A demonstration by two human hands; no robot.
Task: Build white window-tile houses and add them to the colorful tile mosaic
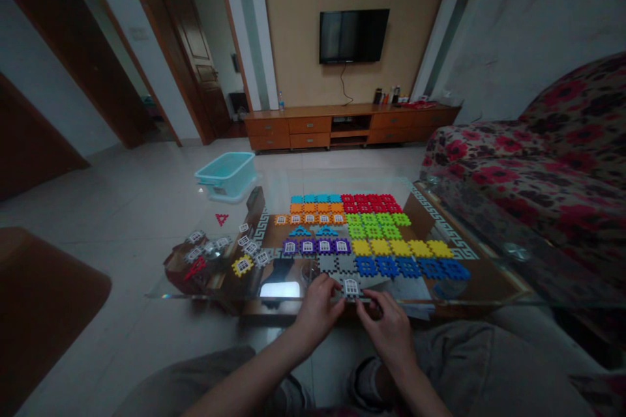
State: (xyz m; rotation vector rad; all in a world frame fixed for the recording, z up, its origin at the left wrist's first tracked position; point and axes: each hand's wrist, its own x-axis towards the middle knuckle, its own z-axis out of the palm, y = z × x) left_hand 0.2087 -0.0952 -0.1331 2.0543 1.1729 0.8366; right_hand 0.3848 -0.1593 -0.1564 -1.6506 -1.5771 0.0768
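Both hands meet at the near edge of a glass coffee table (489, 300). My left hand (320, 306) and my right hand (386, 326) pinch a grey window-shaped puzzle tile (351, 287) between their fingertips. Just beyond it lie grey tiles (338, 264), then rows of blue (411, 267), yellow (401, 247), purple (315, 246), green (374, 225), orange (313, 212), red (369, 202) and cyan (315, 198) interlocking tiles laid flat. Loose grey window tiles (250, 246) and a yellow one (242, 265) lie scattered at the table's left.
A phone with a lit screen (280, 288) lies left of my hands. A turquoise basin (225, 174) stands on the floor beyond the table. A flowered sofa (538, 150) runs along the right. A TV cabinet (352, 122) is against the far wall.
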